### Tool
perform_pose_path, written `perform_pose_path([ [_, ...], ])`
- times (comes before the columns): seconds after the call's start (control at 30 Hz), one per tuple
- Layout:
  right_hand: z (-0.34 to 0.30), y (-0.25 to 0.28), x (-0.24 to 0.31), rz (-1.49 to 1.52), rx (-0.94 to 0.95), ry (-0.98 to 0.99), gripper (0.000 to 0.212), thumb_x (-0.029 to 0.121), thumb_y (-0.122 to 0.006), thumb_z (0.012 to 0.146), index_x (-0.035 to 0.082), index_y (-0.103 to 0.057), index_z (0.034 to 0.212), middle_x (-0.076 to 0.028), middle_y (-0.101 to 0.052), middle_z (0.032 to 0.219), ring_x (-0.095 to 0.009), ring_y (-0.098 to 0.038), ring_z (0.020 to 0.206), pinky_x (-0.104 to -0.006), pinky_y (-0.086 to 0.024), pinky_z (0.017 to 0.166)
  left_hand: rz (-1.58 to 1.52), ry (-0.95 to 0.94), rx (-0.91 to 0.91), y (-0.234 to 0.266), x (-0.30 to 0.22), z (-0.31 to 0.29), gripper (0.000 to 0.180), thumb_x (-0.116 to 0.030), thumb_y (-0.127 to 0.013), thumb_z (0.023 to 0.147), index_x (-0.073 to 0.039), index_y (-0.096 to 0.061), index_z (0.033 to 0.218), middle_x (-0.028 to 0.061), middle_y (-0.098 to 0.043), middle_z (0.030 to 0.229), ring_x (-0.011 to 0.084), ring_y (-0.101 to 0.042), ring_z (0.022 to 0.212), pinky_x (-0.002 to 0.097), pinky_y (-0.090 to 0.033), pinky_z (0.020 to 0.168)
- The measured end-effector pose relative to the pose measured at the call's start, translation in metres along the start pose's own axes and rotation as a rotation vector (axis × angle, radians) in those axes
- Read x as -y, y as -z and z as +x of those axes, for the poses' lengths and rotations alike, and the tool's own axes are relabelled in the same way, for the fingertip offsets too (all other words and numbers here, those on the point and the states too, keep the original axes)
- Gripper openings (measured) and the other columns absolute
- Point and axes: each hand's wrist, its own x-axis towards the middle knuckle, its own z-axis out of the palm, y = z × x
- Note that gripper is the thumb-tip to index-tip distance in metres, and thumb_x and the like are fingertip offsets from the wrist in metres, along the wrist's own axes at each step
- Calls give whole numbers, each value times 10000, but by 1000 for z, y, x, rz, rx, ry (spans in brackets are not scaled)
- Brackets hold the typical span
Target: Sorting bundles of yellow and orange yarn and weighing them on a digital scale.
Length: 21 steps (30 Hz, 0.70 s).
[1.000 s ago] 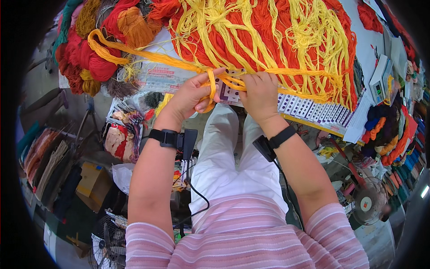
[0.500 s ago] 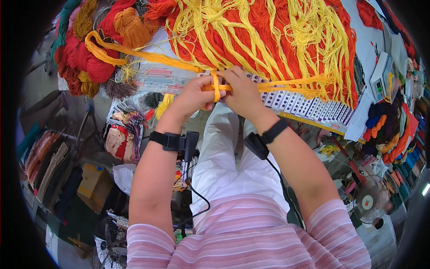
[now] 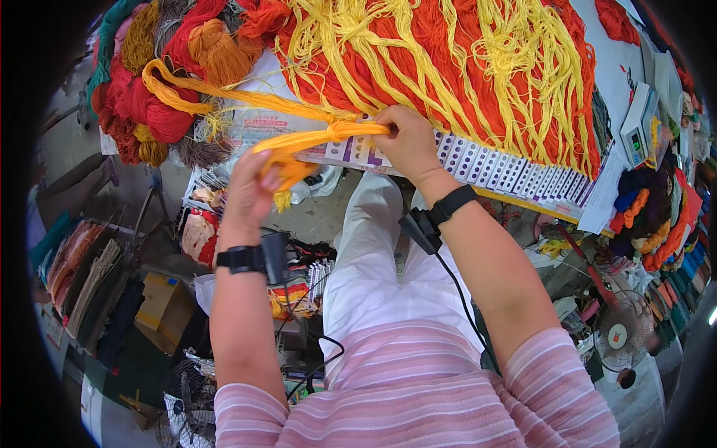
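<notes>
An orange-yellow skein of yarn (image 3: 299, 140) stretches between my two hands over the table's near edge. A knot (image 3: 337, 131) sits in it, nearer to my right hand. My right hand (image 3: 412, 147) is closed, pinching the strands just right of the knot. My left hand (image 3: 250, 190), a little blurred, is closed round the loose end of the skein, off the table's edge at the left. From the knot another length of the skein runs left over the table and ends in a loop (image 3: 168, 88).
Yellow strands over red-orange yarn (image 3: 455, 82) cover much of the table. Shade cards with purple dots (image 3: 489, 166) line its near edge. Coloured yarn bundles (image 3: 168, 119) lie at left, a scale (image 3: 635, 138) at right. A fan (image 3: 620, 336) stands below right.
My left hand has moved away from the knot, left and toward me, drawing out the yarn end. The right hand stays near the knot, and the length at right has been pulled over to the left.
</notes>
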Motion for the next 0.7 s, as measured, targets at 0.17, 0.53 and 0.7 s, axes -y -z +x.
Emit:
perform_pose_path([
  [0.17, 0, -1, -9, 429, -4, -107, 89, 37, -598, 724, 29, -518, 761, -50, -600, 754, -128, -536, 625, -251, -436, 587, -468, -3, -66, 70, -15, -16, 176, -217, -471, 902, -74, -477, 799, 25, -517, 799, 52, -368, 467, 185, -334, 450],
  [0.53, 7, 11, 6, 48, 248, -140, 145, 146, -582, 763, 62, -526, 868, -84, -583, 737, -182, -572, 642, -286, -432, 575, -325, -180, -322, 94, -103, 12, 44, -39, -483, 815, -26, -468, 775, -39, -316, 531, 75, -329, 451, 203, -284, 418],
  [0.7, 3, 9, 22, -222, 117, -24, 263, 210, -587, 720, 100, -542, 954, -83, -618, 828, -262, -602, 744, -366, -473, 669, -281, -460, 45, 83, -199, -10, 127, -80, -388, 916, -30, -451, 816, 31, -411, 673, 67, -334, 512, 193, -321, 477],
])
